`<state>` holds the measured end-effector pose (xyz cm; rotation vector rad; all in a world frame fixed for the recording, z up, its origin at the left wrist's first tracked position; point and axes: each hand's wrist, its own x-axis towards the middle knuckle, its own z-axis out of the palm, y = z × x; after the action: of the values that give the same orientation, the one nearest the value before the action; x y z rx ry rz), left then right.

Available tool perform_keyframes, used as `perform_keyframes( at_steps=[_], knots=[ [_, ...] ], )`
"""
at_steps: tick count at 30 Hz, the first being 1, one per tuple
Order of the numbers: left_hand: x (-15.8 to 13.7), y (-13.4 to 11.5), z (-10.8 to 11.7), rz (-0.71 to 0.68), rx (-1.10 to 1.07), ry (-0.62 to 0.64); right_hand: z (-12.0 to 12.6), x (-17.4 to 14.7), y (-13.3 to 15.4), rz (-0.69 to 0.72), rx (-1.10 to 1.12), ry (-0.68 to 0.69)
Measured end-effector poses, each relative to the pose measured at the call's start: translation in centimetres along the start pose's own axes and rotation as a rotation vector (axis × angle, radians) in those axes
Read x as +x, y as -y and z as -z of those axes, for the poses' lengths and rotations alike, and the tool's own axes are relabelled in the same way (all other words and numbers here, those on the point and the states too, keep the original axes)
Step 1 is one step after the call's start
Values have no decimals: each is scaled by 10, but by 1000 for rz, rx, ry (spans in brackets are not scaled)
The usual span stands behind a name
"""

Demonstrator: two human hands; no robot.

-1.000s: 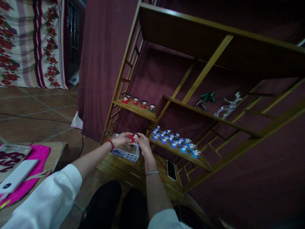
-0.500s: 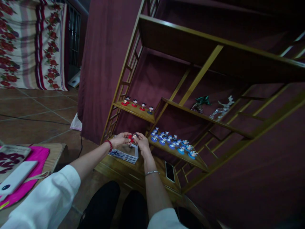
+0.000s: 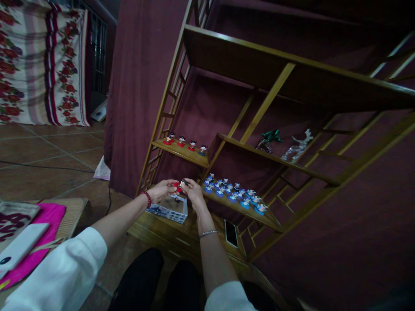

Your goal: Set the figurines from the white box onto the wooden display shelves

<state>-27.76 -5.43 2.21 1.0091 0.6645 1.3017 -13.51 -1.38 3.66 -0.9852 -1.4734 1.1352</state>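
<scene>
Between my two hands is a small figurine with a red base and a dark-haired head. My left hand grips it by the red base, while my right hand pinches it at the head. Just below them sits an open printed cardboard box, with something small and dark inside that I cannot make out. Similar figurines, mostly on red bases, stand on the small upper-left shelf. To the right of my hands, several blue-based figurines stand in rows on a lower shelf.
The wooden shelf unit rises ahead. A green ornament and a clear deer figure share a middle shelf. A phone lies on the bottom board. At left, a stool holds a pink bag and a white device.
The camera view has shifted slightly. Both hands still hold the figurine above the box, in nearly the same pose.
</scene>
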Motion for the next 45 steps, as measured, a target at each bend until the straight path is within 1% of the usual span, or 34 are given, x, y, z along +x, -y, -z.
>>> perform_keyframes(
  at_steps=[5, 13, 18, 23, 27, 30, 40, 45],
  knots=[
    [2, 4, 2, 3, 1, 2, 1, -2, 2, -18, 10, 2],
    [4, 3, 1, -1, -22, 14, 4, -2, 7, 6, -13, 24],
    [4, 2, 0, 9, -70, 52, 6, -1, 9, 4, -35, 40],
    [4, -1, -3, -1, -97, 70, 7, 0, 16, 44, -53, 56],
    [4, -8, -6, -2, -125, 77, 7, 1, 23, 108, -105, 68],
    [3, -13, -6, -10, -142, 92, 7, 3, 29, 125, -123, 76],
    [5, -21, -3, -47, -182, 46, 3, 11, 43, 189, -163, 167],
    [1, -26, -4, -46, -197, 63, 3, 13, 50, 218, -216, 188]
  ],
)
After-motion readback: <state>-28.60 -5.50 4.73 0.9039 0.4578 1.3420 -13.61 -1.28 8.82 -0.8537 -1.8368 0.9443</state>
